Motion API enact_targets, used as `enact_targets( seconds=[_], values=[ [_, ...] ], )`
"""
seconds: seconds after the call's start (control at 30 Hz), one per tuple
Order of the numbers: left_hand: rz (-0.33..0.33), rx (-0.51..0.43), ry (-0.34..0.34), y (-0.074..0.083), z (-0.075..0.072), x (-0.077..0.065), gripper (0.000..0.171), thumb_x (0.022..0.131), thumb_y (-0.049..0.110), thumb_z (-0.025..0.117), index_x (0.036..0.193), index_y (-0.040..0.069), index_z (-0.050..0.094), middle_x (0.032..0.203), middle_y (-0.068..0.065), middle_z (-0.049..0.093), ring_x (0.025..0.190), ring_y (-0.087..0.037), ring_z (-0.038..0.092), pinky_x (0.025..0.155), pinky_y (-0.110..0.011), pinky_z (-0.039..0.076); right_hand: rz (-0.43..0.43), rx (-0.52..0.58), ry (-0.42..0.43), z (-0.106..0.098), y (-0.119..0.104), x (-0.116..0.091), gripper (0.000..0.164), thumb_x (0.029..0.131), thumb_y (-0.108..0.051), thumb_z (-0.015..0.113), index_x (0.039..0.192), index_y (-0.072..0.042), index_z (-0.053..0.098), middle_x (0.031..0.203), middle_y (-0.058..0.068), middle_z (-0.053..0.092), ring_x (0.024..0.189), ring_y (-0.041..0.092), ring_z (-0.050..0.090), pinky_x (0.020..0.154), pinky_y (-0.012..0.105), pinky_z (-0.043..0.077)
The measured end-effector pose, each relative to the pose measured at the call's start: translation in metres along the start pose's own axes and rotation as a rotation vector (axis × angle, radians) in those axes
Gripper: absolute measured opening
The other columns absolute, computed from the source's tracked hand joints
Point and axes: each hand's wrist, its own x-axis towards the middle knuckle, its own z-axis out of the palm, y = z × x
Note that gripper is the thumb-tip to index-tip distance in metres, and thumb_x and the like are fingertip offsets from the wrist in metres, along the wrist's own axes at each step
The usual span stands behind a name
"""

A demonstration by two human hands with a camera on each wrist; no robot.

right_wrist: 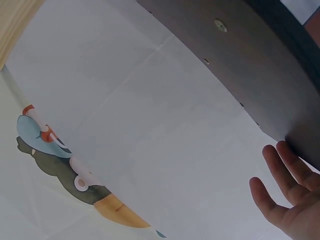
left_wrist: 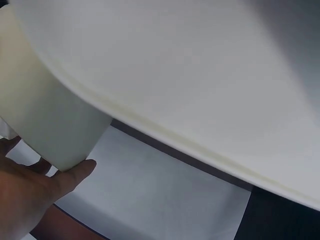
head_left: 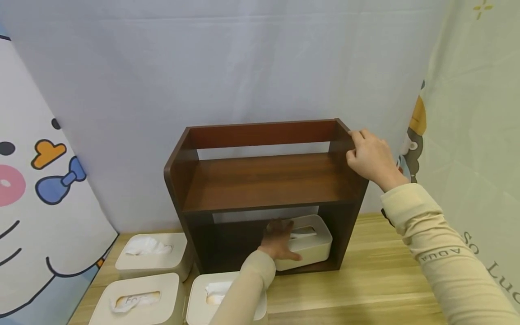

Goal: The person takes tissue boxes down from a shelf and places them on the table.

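A cream tissue box [head_left: 310, 250] with tissue in its top slot sits at the right end of the lower compartment of a dark brown wooden desk shelf [head_left: 264, 180]. My left hand [head_left: 278, 241] grips the left end of this box, thumb along its front and fingers over the top. In the left wrist view, fingers and thumb [left_wrist: 75, 175] lie at the corner of a pale box wall. My right hand [head_left: 371, 155] holds the top edge of the shelf's right side panel. Several of its fingers [right_wrist: 275, 170] are at the panel's outer face in the right wrist view.
Three more cream tissue boxes stand on the wooden table left of and in front of the shelf: one at the back [head_left: 154, 253], one at front left [head_left: 138, 300], one [head_left: 199, 298] partly behind my left forearm. A pale cloth [head_left: 264, 67] hangs behind the shelf.
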Motion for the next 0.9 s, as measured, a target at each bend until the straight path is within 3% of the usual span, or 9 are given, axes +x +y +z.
enact_targets(
  seconds=[0.23,0.63,0.9],
  values=[
    [0.022,0.083,0.039,0.0,0.0,-0.003,0.102,0.058,0.069,0.069,0.14,0.019,0.034,0.138,-0.019,0.038,0.126,-0.04,0.037,0.096,-0.051,0.039,0.005,0.004,0.001,-0.001,0.0,0.0,0.044,0.085,-0.01,0.041,0.126,0.005,0.047,0.118,0.025,0.05,0.094,0.041,0.051,0.067,0.05,0.039],
    [0.042,0.103,0.074,-0.001,0.002,-0.008,0.097,0.059,0.07,0.068,0.137,0.021,0.038,0.138,-0.02,0.038,0.128,-0.04,0.035,0.097,-0.052,0.039,0.021,0.019,-0.02,-0.001,-0.002,-0.001,0.044,0.085,-0.011,0.04,0.126,0.005,0.046,0.118,0.025,0.049,0.096,0.041,0.049,0.071,0.052,0.039],
    [0.092,0.164,0.103,-0.003,0.002,-0.012,0.095,0.059,0.073,0.065,0.136,0.023,0.039,0.135,-0.018,0.043,0.126,-0.039,0.039,0.094,-0.05,0.042,0.022,0.018,-0.029,0.0,-0.003,0.0,0.045,0.086,-0.011,0.039,0.127,0.005,0.046,0.119,0.026,0.048,0.097,0.043,0.05,0.072,0.054,0.039]
  ],
)
